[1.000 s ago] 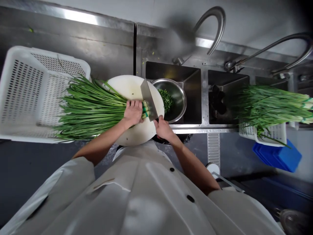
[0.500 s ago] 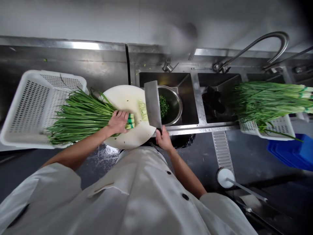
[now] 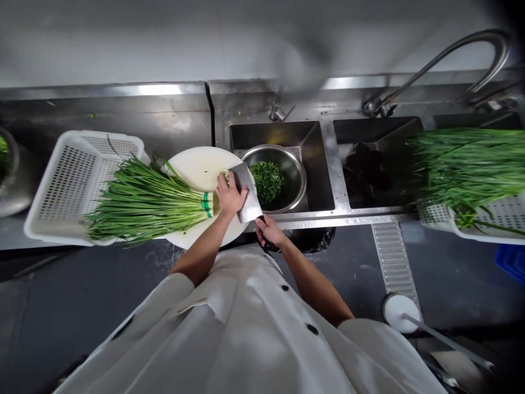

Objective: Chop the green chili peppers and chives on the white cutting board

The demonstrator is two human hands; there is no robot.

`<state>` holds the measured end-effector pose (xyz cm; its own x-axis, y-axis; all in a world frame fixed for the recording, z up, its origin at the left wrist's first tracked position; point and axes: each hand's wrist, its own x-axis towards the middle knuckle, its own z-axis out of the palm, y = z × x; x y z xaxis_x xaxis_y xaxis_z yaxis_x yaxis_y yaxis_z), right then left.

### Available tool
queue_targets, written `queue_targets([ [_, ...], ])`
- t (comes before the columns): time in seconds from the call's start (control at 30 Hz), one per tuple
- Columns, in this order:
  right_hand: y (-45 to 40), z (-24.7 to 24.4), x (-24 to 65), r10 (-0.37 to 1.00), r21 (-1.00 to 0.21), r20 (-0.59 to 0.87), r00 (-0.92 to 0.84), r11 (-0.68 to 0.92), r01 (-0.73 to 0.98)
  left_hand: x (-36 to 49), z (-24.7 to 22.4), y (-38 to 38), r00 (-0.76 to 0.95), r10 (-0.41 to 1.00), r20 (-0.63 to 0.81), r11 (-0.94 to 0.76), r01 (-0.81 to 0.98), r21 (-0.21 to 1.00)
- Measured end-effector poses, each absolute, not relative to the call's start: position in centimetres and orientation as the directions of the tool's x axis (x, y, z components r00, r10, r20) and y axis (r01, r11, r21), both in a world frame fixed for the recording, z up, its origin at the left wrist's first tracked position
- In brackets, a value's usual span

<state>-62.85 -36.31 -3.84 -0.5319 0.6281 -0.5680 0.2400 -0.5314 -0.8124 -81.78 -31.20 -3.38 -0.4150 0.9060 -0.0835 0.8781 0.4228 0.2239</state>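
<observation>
My right hand (image 3: 269,230) grips the dark handle of a cleaver (image 3: 248,198). The broad blade lies tilted low over the right edge of the round white cutting board (image 3: 188,158). My left hand (image 3: 231,197) rests beside the blade with its fingers stretched and thumb apart, touching it or nearly so. Pale cut stalk ends (image 3: 225,174) show at its fingertips; any under the palm are hidden. Left of this hand lies a bunch of garlic chives (image 3: 156,202), tied with green bands near the cut ends. A steel bowl (image 3: 302,183) holds chopped greens (image 3: 266,180).
The bowl stands in a sink (image 3: 320,164), right of the board. A white basket (image 3: 45,191) sits under the chive leaves at left. More chives (image 3: 471,164) lie over another white basket (image 3: 508,210) at right. A curved faucet (image 3: 443,60) rises behind the sinks.
My left hand has left the banded chives and moved right to the cut ends by the blade. The cleaver has come down from upright to tilted over the board's edge.
</observation>
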Motion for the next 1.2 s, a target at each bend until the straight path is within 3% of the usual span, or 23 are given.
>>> queue_targets([
  [0.1, -35.9, -4.2, -65.2, 0.599, -0.824, -0.541, -0.591, -0.519, 0.229, -83.4, -4.1, -30.7, -0.497, 0.868, 0.003, 0.477, 0.833, 0.282],
  [0.2, -35.6, -4.8, -65.8, 0.552, -0.824, -0.511, -0.659, -0.532, 0.194, -84.7, -3.9, -29.9, -0.525, 0.851, 0.001, 0.501, 0.812, 0.299],
  [0.3, -36.3, -4.9, -64.8, 0.534, -0.812, -0.477, -0.698, -0.572, 0.117, -84.1, -3.5, -29.6, -0.458, 0.886, -0.066, 0.459, 0.852, 0.253],
  [0.4, -38.4, -4.1, -61.8, 0.598, -0.797, -0.460, -0.656, -0.603, 0.009, -80.6, -3.1, -29.7, -0.346, 0.931, -0.115, 0.363, 0.909, 0.206],
  [0.5, -42.1, -2.7, -56.9, 0.687, -0.784, -0.500, -0.528, -0.618, -0.062, -73.9, -2.8, -30.1, -0.173, 0.982, -0.073, 0.186, 0.946, 0.267],
  [0.6, -47.5, -1.3, -51.9, 0.758, -0.768, -0.569, -0.318, -0.628, -0.125, -65.3, -2.8, -31.5, 0.098, 0.995, 0.023, -0.098, 0.890, 0.446],
  [0.77, -55.6, -0.8, -48.7, 0.745, -0.725, -0.658, 0.112, -0.586, -0.362, -53.3, -4.6, -35.7, 0.552, 0.831, 0.063, -0.462, 0.623, 0.632],
  [0.87, -56.9, -1.6, -48.8, 0.667, -0.696, -0.697, 0.263, -0.544, -0.468, -49.5, -7.1, -36.0, 0.708, 0.705, -0.037, -0.550, 0.579, 0.602],
  [1.07, -57.7, -1.8, -47.6, 0.515, -0.702, -0.709, 0.481, -0.461, -0.542, -45.2, -11.4, -30.0, 0.805, 0.568, -0.174, -0.620, 0.557, 0.553],
  [1.2, -58.8, -1.6, -45.3, 0.488, -0.756, -0.655, 0.577, -0.436, -0.489, -44.2, -10.8, -27.4, 0.769, 0.605, -0.208, -0.542, 0.588, 0.600],
])
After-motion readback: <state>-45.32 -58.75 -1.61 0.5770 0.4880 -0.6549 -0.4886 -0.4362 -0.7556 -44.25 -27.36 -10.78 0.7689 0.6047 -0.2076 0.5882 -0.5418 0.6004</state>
